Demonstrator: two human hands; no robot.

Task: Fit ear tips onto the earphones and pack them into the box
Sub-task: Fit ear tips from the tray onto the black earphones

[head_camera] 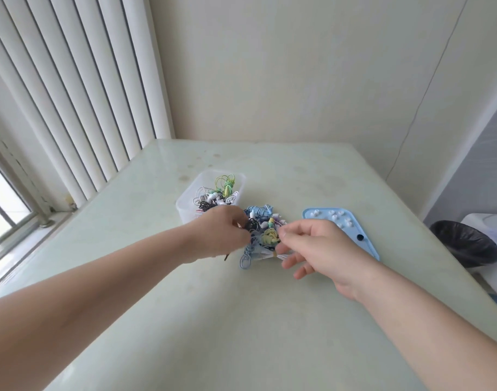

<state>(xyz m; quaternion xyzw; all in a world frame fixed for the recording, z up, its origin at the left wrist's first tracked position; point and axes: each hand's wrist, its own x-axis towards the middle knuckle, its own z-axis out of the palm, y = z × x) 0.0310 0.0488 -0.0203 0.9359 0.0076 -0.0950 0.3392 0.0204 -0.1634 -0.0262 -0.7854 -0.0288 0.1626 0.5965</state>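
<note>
A heap of coiled earphones in blue, black, yellow and white lies mid-table. My left hand reaches into its left side, and its curled fingers pinch a black earphone coil. My right hand hovers at the heap's right side, thumb and forefinger close together near a yellow coil, the other fingers spread; what it holds is unclear. A clear plastic box behind the heap holds several coiled earphones. A blue lid on the right carries several white ear tips.
The pale green table runs back to a cream wall. White vertical blinds and a window sill stand on the left. A black-lined waste bin sits off the table's right edge.
</note>
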